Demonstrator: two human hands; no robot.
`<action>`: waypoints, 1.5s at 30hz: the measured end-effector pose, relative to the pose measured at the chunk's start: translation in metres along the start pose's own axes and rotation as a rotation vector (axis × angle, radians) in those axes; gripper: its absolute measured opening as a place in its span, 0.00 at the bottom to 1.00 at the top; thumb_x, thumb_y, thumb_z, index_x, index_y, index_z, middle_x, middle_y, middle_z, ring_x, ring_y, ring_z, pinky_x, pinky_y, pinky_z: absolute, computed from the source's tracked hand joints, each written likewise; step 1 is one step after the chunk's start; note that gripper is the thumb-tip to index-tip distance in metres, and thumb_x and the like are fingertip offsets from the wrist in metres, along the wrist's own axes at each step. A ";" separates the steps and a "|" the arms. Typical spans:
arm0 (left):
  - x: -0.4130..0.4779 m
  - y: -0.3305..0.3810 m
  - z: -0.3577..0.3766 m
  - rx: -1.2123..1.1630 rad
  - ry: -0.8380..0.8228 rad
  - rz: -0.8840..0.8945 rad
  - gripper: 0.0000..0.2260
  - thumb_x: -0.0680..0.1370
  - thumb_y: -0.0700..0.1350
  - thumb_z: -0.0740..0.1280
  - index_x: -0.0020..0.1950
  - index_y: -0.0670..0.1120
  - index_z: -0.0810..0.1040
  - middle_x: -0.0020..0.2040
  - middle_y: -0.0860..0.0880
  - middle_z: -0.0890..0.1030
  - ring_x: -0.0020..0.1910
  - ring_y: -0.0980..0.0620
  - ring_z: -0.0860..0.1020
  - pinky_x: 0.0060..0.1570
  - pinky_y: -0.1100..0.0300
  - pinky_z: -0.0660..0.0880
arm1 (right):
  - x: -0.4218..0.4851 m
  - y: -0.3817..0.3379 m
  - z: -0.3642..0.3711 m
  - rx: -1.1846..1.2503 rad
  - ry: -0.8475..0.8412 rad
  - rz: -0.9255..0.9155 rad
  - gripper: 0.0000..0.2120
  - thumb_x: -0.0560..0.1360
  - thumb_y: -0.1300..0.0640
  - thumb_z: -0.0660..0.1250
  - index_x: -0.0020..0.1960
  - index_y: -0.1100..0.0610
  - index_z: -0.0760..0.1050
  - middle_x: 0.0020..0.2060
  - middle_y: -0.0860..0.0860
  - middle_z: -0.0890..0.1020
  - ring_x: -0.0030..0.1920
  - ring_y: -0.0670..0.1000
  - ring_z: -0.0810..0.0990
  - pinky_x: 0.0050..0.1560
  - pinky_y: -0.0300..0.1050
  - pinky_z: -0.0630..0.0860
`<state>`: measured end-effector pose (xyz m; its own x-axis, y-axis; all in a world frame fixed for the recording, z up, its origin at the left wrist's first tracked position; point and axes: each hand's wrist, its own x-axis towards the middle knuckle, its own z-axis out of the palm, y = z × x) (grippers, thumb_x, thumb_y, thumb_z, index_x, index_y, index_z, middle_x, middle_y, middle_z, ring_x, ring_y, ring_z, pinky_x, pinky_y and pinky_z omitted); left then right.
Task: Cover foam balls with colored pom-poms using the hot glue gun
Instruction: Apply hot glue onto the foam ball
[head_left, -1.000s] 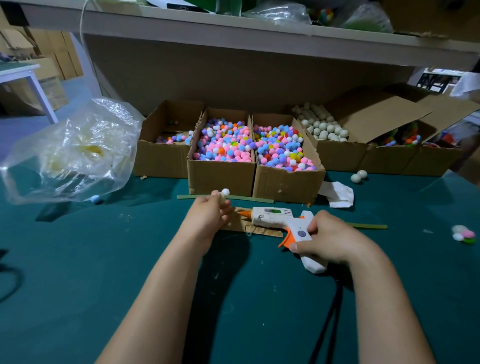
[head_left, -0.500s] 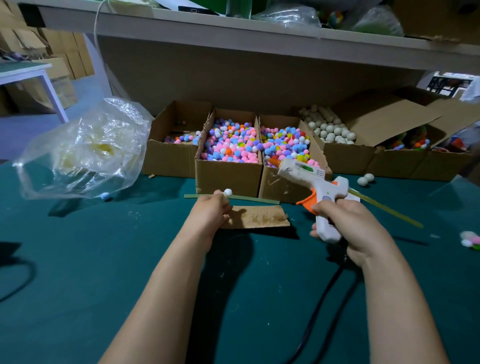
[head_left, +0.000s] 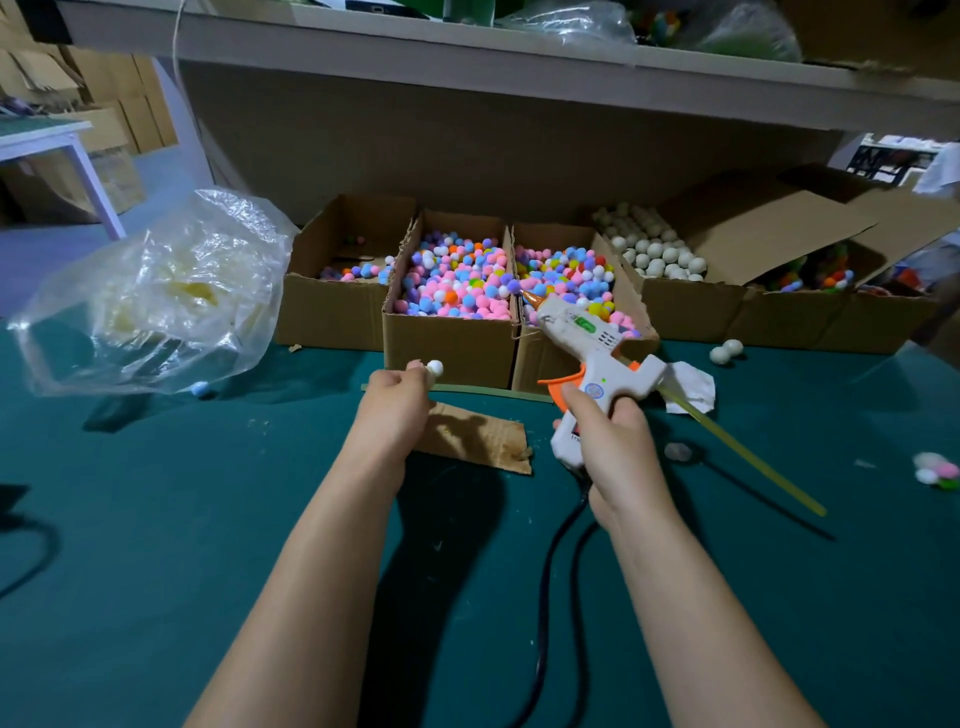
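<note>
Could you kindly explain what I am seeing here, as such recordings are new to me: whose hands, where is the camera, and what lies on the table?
No machine here: these are a person's two bare hands, filmed by one wide-angle camera worn on the head, looking forward and down. The left hand pinches a small white ball. The right hand grips a white hot glue gun, nozzle pointing up and away. On the green table stand cardboard boxes of coloured pom-poms and one of white foam balls, a clear plastic bag at the left and a cardboard scrap between the hands.
</note>
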<state>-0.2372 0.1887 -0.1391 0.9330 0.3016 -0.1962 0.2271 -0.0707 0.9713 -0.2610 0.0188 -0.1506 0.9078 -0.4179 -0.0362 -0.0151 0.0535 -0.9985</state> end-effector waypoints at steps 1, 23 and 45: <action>0.000 0.000 0.000 -0.002 -0.008 -0.005 0.10 0.84 0.50 0.58 0.52 0.46 0.72 0.44 0.50 0.74 0.52 0.49 0.74 0.60 0.53 0.70 | 0.000 0.002 0.002 -0.018 -0.006 0.004 0.08 0.75 0.54 0.69 0.51 0.56 0.73 0.44 0.51 0.79 0.44 0.50 0.78 0.41 0.44 0.72; 0.005 -0.002 -0.014 0.124 0.152 0.199 0.13 0.83 0.53 0.58 0.54 0.44 0.71 0.44 0.50 0.74 0.46 0.51 0.75 0.38 0.57 0.67 | -0.004 0.005 0.008 -0.074 -0.079 -0.021 0.06 0.74 0.55 0.69 0.44 0.50 0.72 0.47 0.50 0.81 0.47 0.50 0.80 0.46 0.47 0.79; -0.011 0.005 -0.004 -0.881 -0.260 -0.156 0.11 0.78 0.41 0.68 0.61 0.42 0.79 0.51 0.45 0.84 0.46 0.53 0.84 0.42 0.63 0.80 | -0.010 -0.034 -0.038 -0.016 -0.585 0.039 0.18 0.69 0.46 0.66 0.48 0.60 0.80 0.47 0.56 0.86 0.49 0.53 0.84 0.52 0.47 0.80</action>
<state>-0.2476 0.1885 -0.1316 0.9672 0.0169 -0.2534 0.1607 0.7322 0.6619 -0.2851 -0.0132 -0.1175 0.9868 0.1546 -0.0481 -0.0554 0.0432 -0.9975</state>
